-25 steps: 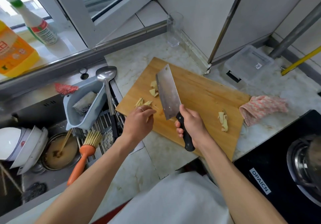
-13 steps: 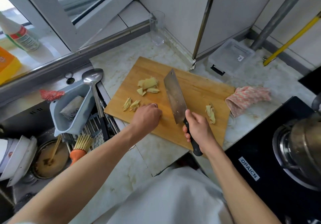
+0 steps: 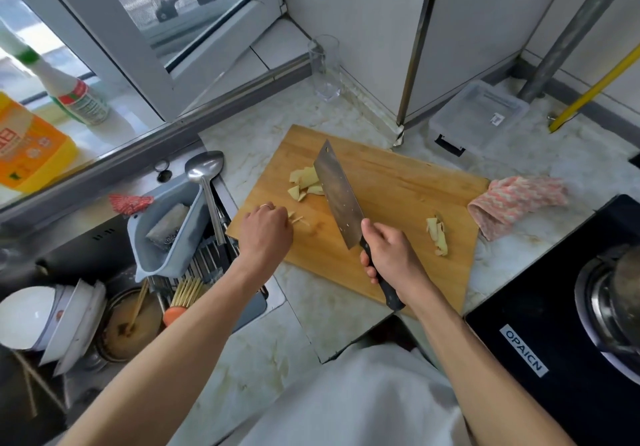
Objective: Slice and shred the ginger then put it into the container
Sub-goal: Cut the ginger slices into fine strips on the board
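- Right hand [image 3: 391, 255] grips cleaver [image 3: 337, 196] by handle; blade's long axis runs from board's near edge toward far-left corner.
- Ginger slices [image 3: 304, 182] lie touching blade's left face, far-left part of cutting board [image 3: 398, 182].
- Left hand [image 3: 265, 231] at board's left edge, fingers curled over shreds [image 3: 298, 220]; can't tell if pinching.
- Slices sit far side of L hand, nearer it than R.
- Container [image 3: 479, 115] beyond board's far-right corner.

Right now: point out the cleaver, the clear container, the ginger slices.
cleaver [image 3: 337, 196], head view, middle of blade
clear container [image 3: 479, 116], head view, bare floor inside
ginger slices [image 3: 304, 179], head view, pile left of blade
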`<state>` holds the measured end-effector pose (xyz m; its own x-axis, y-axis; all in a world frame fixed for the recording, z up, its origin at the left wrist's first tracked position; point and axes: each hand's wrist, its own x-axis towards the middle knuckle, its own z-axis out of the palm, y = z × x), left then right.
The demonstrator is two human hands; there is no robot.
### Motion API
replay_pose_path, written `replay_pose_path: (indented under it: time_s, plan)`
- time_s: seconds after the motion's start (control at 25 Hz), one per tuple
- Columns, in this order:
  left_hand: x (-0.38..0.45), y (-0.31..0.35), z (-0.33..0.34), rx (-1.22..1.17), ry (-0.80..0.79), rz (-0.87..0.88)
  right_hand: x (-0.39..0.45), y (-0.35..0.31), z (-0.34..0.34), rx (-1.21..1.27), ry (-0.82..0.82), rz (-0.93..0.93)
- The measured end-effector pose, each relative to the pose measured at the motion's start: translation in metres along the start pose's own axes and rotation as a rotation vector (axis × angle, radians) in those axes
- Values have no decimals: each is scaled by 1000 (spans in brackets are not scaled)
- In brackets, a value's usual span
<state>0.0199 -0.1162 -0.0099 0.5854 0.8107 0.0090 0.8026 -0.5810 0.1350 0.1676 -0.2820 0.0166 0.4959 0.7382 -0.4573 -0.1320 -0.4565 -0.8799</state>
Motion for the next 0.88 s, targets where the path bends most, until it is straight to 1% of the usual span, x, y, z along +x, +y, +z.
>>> replay_pose_path:
  time_s: [0.04,0.12,0.2,0.24,0.28,0.4,0.48,0.52,0.64,0.68,0.76,0.88]
  plan:
    - [0,1,3,-45,13,79,1,-1,1,-3,-4,0]
    - [1,5,10,-90,-3,321,4,-2,1,-8,-3,2]
    - [5,7,18,-12,-33,521,6,-3,1,-2,11,9]
    - [8,6,21,28,-52,559,6,-4,0,2,15,11]
    - [11,4,22,54,-68,554,5,-4,-1,5,16,13]
    - [17,-4,20,104,-98,393,5,-7,-4,20,24,31]
    - [18,-2,16,94,-96,301,8,-10,-5,24,35,42]
    - [18,1,11,43,-85,247,10,-11,-5,24,37,46]
    - [22,8,-4,-229,-33,16,13,-17,-7,23,41,44]
    - [26,8,-7,-274,-18,-37,13,-18,-7,24,42,42]
    - [37,10,-9,-292,-28,-97,13,-19,-8,28,46,39]
    - [49,21,-4,-231,-97,-123,13,-22,-11,32,48,39]
